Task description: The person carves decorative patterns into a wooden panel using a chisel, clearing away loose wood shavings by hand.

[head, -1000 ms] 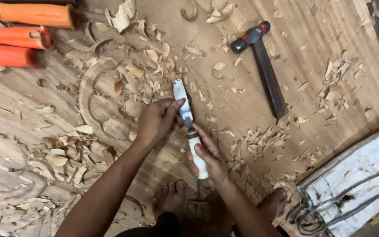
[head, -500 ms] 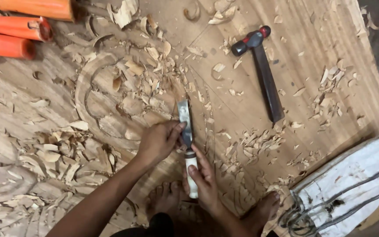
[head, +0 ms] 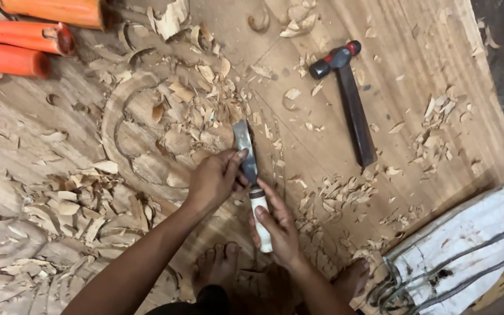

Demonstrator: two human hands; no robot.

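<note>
Your chisel [head: 246, 153] lies blade-down on the carved board [head: 147, 125]. Your right hand [head: 278, 227] wraps its white handle; your left hand [head: 214, 178] pinches the blade. Shavings [head: 83, 201] surround it, with a hammer [head: 348, 96] well apart.

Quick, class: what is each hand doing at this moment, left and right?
Left hand: closed around the metal blade of the chisel, guiding it on the carved wood panel.
Right hand: closed on the chisel's white handle.
</note>
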